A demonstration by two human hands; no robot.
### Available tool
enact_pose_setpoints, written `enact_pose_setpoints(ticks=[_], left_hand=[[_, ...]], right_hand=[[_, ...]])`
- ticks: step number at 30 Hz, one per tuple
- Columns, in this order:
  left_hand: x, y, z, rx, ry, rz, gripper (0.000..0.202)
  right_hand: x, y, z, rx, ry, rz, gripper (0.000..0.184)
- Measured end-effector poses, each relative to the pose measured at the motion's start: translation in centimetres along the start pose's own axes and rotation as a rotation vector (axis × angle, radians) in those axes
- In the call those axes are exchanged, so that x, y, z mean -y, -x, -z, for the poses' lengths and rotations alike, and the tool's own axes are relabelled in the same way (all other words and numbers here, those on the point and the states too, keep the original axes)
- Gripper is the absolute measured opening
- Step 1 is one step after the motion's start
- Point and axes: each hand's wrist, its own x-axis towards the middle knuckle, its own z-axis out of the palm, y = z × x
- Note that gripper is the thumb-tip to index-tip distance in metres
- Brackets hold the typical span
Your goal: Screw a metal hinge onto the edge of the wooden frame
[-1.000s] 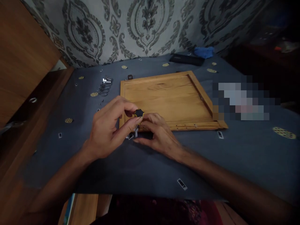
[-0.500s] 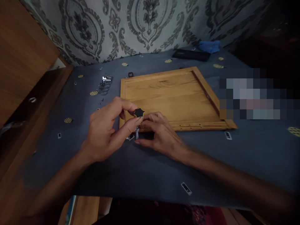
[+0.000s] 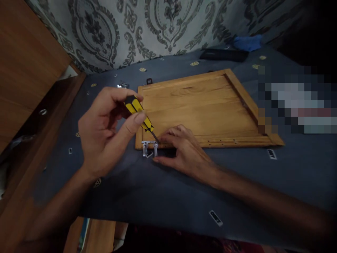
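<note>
My left hand [image 3: 105, 130] is closed around the yellow-and-black handle of a screwdriver [image 3: 140, 114]. The tool leans, and its tip is at a metal hinge [image 3: 156, 144] on the near left edge of a framed wooden cabinet door [image 3: 184, 105]. Just right of the hinge, my right hand [image 3: 184, 149] grips the door's near edge, fingers on top and thumb low in front. Its thumb tip lies close to the hinge arm; whether they touch, I cannot tell. Small holes run along that edge to the right.
Loose metal hardware [image 3: 123, 84] lies beyond the door's left corner. A dark case [image 3: 223, 54] and a blue cloth [image 3: 247, 42] rest at the back of the blue patterned cloth surface. Wooden furniture [image 3: 28, 66] stands along the left. A blurred-out patch covers the right.
The screwdriver has gone from upright to tilted, its handle moving left and up with my left hand. The hinge shows more clearly. My right hand stays by the door edge; the view has shifted slightly.
</note>
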Motion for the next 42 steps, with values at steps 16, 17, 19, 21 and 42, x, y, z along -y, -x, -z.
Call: enact_pose_setpoints(ticks=[16, 17, 19, 21, 42], left_hand=[[0.9, 1.4, -0.5, 0.018, -0.051, -0.045, 0.009], [0.9, 1.4, -0.5, 0.022, -0.048, -0.042, 0.009], [0.9, 1.5, -0.6, 0.021, -0.049, -0.039, 0.009], [0.9, 1.5, -0.6, 0.024, -0.064, -0.041, 0.009], [0.9, 1.7, -1.1, 0.002, -0.126, -0.091, 0.010]], right_hand=[[-0.2, 0.1, -0.1, -0.017, 0.001, 0.011, 0.041], [-0.2, 0.1, -0.2, -0.021, 0.002, 0.012, 0.041], [-0.2, 0.0, -0.2, -0.019, 0.005, 0.013, 0.041], [-0.1, 0.0, -0.1, -0.014, 0.006, 0.013, 0.042], [-0.1, 0.0, -0.1, -0.021, 0.023, 0.016, 0.042]])
